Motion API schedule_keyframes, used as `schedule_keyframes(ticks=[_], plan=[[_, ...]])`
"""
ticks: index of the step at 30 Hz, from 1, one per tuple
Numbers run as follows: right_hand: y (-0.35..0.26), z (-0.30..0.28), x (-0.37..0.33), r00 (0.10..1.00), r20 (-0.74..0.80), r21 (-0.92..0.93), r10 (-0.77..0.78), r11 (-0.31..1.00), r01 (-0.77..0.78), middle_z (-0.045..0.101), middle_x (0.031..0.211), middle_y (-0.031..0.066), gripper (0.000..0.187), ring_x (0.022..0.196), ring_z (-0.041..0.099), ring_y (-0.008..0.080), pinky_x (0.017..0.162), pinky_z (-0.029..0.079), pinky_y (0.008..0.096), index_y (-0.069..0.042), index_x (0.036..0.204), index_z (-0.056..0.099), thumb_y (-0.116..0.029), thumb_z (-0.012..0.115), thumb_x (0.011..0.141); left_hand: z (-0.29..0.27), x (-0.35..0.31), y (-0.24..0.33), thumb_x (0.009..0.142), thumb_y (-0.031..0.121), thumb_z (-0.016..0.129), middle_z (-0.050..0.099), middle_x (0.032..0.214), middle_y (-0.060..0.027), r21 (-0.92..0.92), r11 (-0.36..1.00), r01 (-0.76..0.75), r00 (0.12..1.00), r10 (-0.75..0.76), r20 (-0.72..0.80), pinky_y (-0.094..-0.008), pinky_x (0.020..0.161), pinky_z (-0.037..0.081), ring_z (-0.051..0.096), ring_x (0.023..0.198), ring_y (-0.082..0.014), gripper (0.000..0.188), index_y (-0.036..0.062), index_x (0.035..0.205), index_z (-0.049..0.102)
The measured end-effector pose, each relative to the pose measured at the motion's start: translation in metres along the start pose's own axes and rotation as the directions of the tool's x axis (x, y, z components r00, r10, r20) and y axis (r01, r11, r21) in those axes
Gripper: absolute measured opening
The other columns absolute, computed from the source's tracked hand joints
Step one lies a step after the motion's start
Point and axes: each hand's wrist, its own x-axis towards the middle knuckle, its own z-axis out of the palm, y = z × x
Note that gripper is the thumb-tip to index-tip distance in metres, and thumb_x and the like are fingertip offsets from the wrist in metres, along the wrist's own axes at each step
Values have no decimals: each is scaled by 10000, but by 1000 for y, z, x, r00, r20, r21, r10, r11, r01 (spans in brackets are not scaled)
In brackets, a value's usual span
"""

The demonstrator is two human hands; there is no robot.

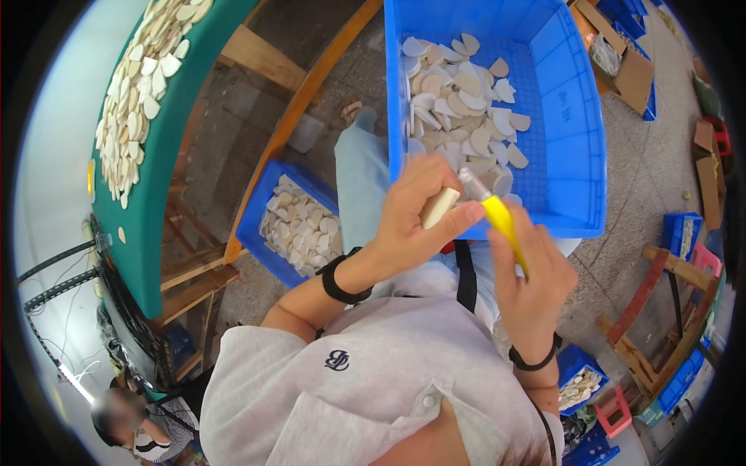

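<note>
My left hand (413,213) is closed around a smooth cream-coloured piece (440,207), which shows between thumb and fingers. My right hand (536,273), slightly blurred, grips the yellow handle of a slim tool (500,220). The tool's pale, shiny tip points up and left, close to my left fingers; its exact kind cannot be made out. Both hands are over the near edge of a large blue plastic crate (581,132). Inside it, mostly to the left, lie many flat half-moon pieces (466,97) in white and beige.
Left of my leg stands a smaller blue crate (256,221) filled with similar pieces. More are heaped on a green-covered table (159,182) at the far left. Cardboard boxes (625,74) and a wooden stand (633,365) are on the right. A person (148,423) sits at the lower left.
</note>
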Motion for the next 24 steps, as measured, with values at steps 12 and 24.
schedule_keyframes(ticks=[12, 24], plan=[[7, -6, -1, 984, -54, 250, 170, 956, -152, 619, 794, 135, 254, 643, 576, 191, 579, 441, 265, 16, 1036, 606, -103, 637, 814, -3, 7, 7, 880, 439, 354, 356, 641, 10, -799, 193, 569, 810, -302, 503, -212, 459, 225, 320, 598, -92, 389, 122, 660, 397], [3, -5, 1, 998, 55, 287, -6, 958, -10, 528, 643, 78, 304, 496, 483, 189, 459, 372, 288, -28, 1037, 620, -102, 689, 750, -1, -1, 20, 908, 375, 437, 387, 805, 8, -374, 832, 411, 907, -334, 255, -198, 593, 278, 340, 688, -67, 300, 79, 865, 452]])
